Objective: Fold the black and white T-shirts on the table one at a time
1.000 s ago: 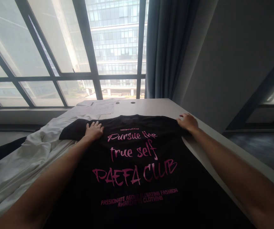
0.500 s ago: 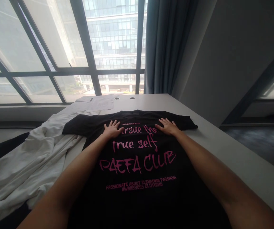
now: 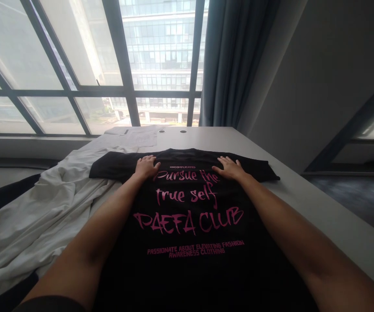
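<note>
t-shirt [image 3: 190, 208]: black, spread flat on the white table [image 3: 291, 186] from mid-view down to 6 o'clock, collar toward 12
print [image 3: 188, 223]: pink, "pursue the true self" above "paefa club"; clock read from here
left hand [image 3: 147, 166]: at 10 o'clock, palm down on the t-shirt, open, thumb apart from fingers
right hand [image 3: 229, 167]: at 2 o'clock, open and palm down on the t-shirt, fingers slightly spread
sleeve by left hand [image 3: 105, 165]: between 9 and 10, partly over the white cloth
white cloth [image 3: 53, 212]: rumpled, at 9
papers [image 3: 134, 138]: between 10 and 11, near the table's far end
curtain [image 3: 229, 60]: grey-blue, near 1, beside the window [image 3: 86, 47] at 11
</note>
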Demonstrator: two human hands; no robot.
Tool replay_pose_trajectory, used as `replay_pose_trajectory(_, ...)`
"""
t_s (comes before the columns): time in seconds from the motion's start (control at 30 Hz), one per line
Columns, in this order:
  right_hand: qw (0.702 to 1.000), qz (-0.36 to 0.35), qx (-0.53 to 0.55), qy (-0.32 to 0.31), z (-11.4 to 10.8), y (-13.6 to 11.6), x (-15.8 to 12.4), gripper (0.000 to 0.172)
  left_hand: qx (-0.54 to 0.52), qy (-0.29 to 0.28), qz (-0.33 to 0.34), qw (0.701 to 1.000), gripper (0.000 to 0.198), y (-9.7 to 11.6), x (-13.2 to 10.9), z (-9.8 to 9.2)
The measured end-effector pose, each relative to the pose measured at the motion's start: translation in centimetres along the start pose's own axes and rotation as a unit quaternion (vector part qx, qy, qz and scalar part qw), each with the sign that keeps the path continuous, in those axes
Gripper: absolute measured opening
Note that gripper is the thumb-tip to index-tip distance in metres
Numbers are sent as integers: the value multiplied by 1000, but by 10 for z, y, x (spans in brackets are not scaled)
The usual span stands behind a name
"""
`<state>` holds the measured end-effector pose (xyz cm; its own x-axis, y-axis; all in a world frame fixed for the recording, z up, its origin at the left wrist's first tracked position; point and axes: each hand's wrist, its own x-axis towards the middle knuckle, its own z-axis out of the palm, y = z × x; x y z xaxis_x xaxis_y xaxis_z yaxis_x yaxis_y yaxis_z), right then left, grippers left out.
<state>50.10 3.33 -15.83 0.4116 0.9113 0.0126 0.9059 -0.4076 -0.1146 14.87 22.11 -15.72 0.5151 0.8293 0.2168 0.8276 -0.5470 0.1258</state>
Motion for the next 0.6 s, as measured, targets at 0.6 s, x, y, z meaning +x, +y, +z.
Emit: replay_pose_trajectory(0.6, 994, 99, 42, 18, 6, 103, 26, 71, 100, -90, -51, 990, 74, -78, 8, -14)
